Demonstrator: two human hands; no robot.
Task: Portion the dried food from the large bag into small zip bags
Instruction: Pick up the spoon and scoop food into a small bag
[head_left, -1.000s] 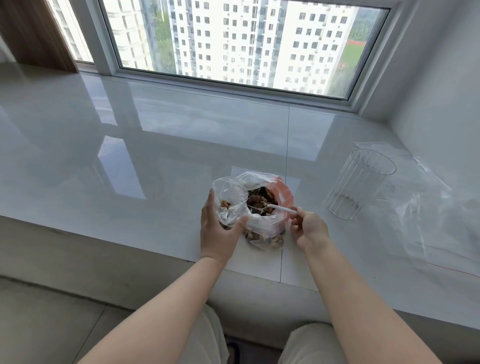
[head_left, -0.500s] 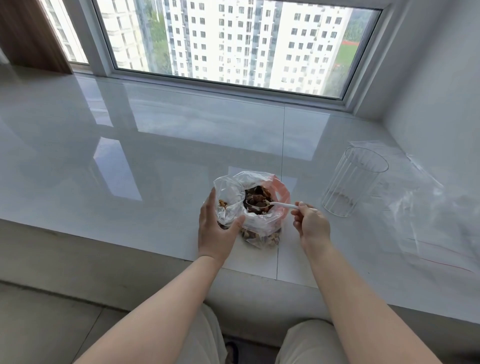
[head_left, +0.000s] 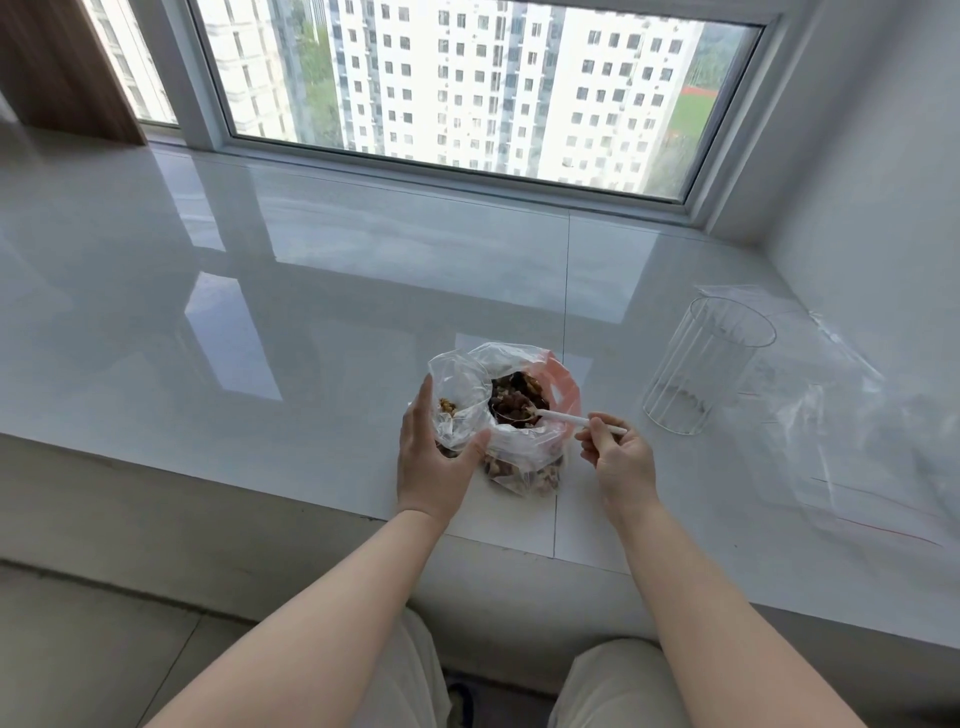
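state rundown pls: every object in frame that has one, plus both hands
small zip bag: open, held upright, a few pieces inside
large bag: open, standing on the sill, part full of dried food
spoon: bowl inside the large bag, loaded
left hand: grips the small zip bag
right hand: pinches the spoon handle
clear cup: upright, nearly empty, crumbs at the bottom
spare zip bags: flat on the sill, empty

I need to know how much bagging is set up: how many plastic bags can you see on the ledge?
3, perhaps more: the small zip bag in the left hand, the large bag beside it, and flat empty bags by the cup, which may be several overlapping.
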